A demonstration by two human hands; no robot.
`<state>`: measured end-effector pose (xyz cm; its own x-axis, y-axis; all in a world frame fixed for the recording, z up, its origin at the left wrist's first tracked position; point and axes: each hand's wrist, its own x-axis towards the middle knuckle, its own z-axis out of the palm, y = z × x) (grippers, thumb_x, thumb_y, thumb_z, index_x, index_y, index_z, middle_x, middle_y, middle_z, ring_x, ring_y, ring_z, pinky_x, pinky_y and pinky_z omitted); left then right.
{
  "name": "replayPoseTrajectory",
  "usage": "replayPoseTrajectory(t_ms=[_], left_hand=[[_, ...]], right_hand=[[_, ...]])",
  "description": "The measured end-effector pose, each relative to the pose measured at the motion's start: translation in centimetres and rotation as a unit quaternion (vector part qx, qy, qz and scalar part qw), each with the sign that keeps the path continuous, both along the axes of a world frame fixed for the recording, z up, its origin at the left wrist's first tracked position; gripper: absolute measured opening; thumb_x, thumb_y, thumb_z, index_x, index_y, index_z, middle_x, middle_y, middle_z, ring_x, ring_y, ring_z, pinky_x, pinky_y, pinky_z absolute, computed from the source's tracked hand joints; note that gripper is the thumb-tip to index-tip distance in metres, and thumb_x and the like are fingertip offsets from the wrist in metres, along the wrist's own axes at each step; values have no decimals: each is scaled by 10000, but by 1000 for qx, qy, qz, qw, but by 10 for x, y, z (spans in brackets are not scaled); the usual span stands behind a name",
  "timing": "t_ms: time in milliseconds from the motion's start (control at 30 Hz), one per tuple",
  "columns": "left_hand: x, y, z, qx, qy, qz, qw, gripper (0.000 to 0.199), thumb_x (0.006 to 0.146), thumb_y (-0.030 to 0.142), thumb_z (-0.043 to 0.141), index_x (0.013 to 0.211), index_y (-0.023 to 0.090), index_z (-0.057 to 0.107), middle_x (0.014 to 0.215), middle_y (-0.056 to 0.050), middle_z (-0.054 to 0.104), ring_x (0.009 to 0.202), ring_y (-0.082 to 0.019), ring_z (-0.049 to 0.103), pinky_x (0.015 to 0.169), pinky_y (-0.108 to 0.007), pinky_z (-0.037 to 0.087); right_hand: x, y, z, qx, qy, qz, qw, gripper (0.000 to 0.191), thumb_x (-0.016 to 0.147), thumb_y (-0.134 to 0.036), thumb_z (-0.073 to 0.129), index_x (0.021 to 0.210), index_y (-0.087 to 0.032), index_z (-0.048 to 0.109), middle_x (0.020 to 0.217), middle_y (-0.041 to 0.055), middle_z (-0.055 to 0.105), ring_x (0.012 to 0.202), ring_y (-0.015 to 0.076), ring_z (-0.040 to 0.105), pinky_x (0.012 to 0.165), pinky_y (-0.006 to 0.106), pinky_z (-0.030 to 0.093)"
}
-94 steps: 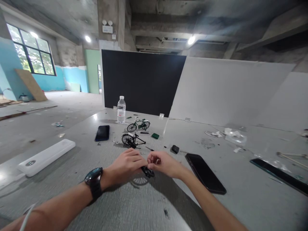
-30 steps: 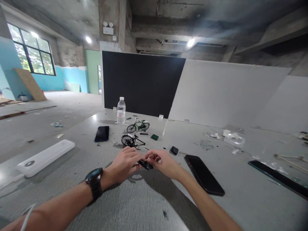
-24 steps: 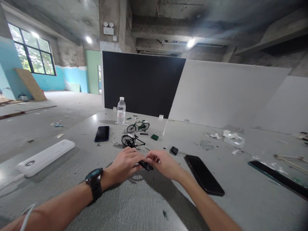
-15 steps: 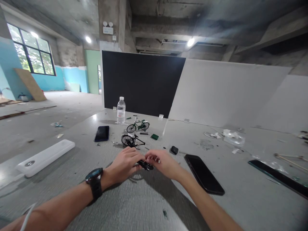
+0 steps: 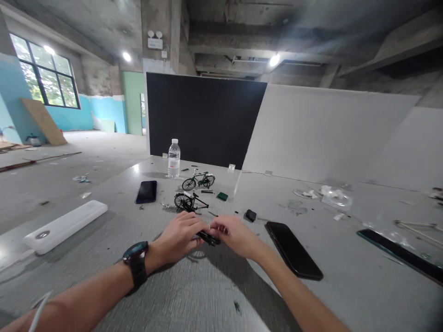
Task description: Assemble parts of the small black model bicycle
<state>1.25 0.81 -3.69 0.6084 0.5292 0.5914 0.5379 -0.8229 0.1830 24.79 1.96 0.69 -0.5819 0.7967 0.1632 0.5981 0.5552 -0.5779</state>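
Note:
My left hand (image 5: 182, 232), with a black watch on its wrist, is closed on a small black part (image 5: 209, 238) low over the table. The fingers of my right hand (image 5: 235, 234) are pinched at the same part from the right; its shape is partly covered by my fingers. Just beyond my hands lies a black miniature bicycle piece (image 5: 188, 202) with a wheel. Behind it stands a green miniature bicycle (image 5: 198, 180), and a small green block (image 5: 222, 197) lies to its right.
A phone (image 5: 294, 250) and a small black block (image 5: 251, 215) lie to the right. At left are a dark phone (image 5: 146, 192) and a long white device (image 5: 65, 227). A water bottle (image 5: 174, 159) stands behind, before a black panel (image 5: 204, 120).

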Motion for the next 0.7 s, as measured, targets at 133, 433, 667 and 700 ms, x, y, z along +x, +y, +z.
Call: replayPoseTrajectory(t_ms=[133, 433, 667, 700], left_hand=[[0, 0, -1, 5, -11, 8, 1000, 113, 965, 185, 729, 1063, 211, 678, 1013, -25, 755, 943, -219, 646, 854, -361, 464], [0, -1, 1, -11, -7, 6, 1000, 96, 966, 190, 720, 1053, 207, 681, 1022, -29, 763, 950, -228, 655, 864, -374, 476], [1, -2, 2, -20, -3, 11, 1000, 111, 965, 209, 752, 1050, 203, 681, 1024, -29, 765, 949, -226, 659, 862, -371, 473], [1, -2, 3, -20, -3, 10, 1000, 115, 964, 218, 759, 1048, 202, 681, 1018, -28, 765, 943, -225, 658, 857, -368, 472]], right_hand=[[0, -1, 2, -14, 23, 20, 999, 187, 943, -100, 620, 991, -209, 765, 937, 21, 789, 819, 159, 664, 758, 272, 458], [-1, -2, 3, -12, 8, 7, 1000, 169, 947, -155, 618, 998, -216, 767, 937, 31, 792, 812, 174, 658, 764, 294, 462], [0, -3, 4, -24, 12, 19, 999, 184, 953, -144, 588, 991, -213, 755, 930, 29, 785, 798, 169, 654, 740, 280, 455], [0, -3, 3, -23, 11, 22, 999, 194, 947, -133, 583, 992, -215, 753, 925, 26, 780, 796, 167, 648, 737, 276, 452]])
